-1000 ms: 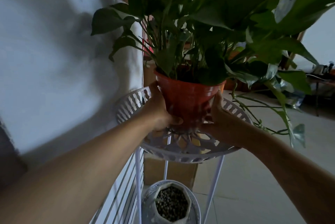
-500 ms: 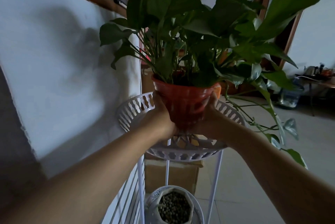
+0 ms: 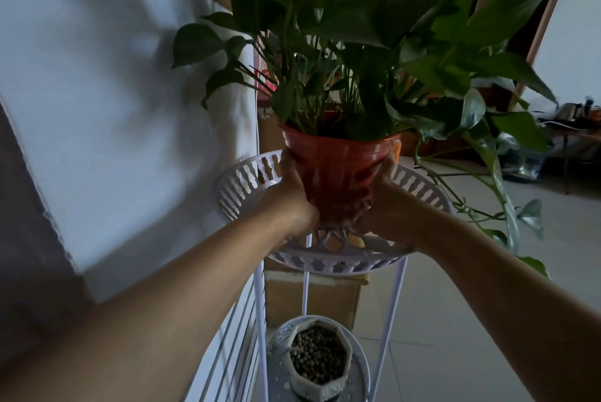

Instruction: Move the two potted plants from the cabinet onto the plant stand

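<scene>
While both hands are clasping it from either side, the red potted plant (image 3: 338, 170) is sitting in the middle of the frame, its base down inside the top basket (image 3: 247, 180) of the white plant stand (image 3: 390, 310). Whether the pot's bottom is resting on the basket floor or hanging just above it cannot be told, since the hands are covering that spot. The left hand (image 3: 289, 200) is pressing against the pot's left wall, its fingers wrapping round toward the far side and mostly hiding there, so their spread cannot be told. The right hand (image 3: 383, 203) is pressing on the right wall, its fingers (image 3: 374, 174) lying close together along the ribbed plastic. Both bare forearms are reaching in from the lower corners of the frame.

Broad green leaves are filling the upper centre and upper right, and a long trailing vine (image 3: 500, 180) is drooping past the basket's right rim toward the tiled floor (image 3: 455, 320). Below, at the bottom centre, a lower tier of the stand is carrying a white pot (image 3: 320, 385) filled with brown pebbles. A cardboard box (image 3: 312, 300) is standing on the floor behind the stand's legs, and a pale wall (image 3: 97, 92) is taking up the left of the frame.
</scene>
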### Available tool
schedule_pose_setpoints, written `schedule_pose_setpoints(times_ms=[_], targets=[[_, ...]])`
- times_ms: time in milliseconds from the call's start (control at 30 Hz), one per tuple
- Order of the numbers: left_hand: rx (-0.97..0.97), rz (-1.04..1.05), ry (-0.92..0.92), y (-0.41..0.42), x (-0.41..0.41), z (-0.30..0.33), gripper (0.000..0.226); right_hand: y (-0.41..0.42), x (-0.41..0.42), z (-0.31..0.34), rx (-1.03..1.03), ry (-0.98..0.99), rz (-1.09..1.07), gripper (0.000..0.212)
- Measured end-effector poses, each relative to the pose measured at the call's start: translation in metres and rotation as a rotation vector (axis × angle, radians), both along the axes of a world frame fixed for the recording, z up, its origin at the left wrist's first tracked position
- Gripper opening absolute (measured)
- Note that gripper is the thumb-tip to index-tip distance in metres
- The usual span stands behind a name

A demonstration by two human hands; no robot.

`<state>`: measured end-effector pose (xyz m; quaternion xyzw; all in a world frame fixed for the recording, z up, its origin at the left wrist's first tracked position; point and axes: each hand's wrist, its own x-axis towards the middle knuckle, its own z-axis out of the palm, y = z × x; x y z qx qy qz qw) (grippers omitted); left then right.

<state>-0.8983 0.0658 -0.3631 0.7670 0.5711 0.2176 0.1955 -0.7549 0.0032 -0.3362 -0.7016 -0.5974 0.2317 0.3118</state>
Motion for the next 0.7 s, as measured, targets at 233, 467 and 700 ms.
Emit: schedule_pose_setpoints(times_ms=[233,467,700], targets=[[-0.072,-0.035,-0.049,-0.017,0.003,0.012,0.102,-0.004,0.003,-0.004,0.069,-0.095,-0.044,0.094],[-0.068,-0.092,-0.022,-0.047,-0.002,0.033,0.092,-0.034,-0.008,0.02,-0.011,-0.132,-0.033,0.088],[-0.161,-0.137,-0.095,-0.073,-0.02,0.039,0.108,-0.07,-0.022,0.03,-0.015,-0.107,-0.036,0.097]])
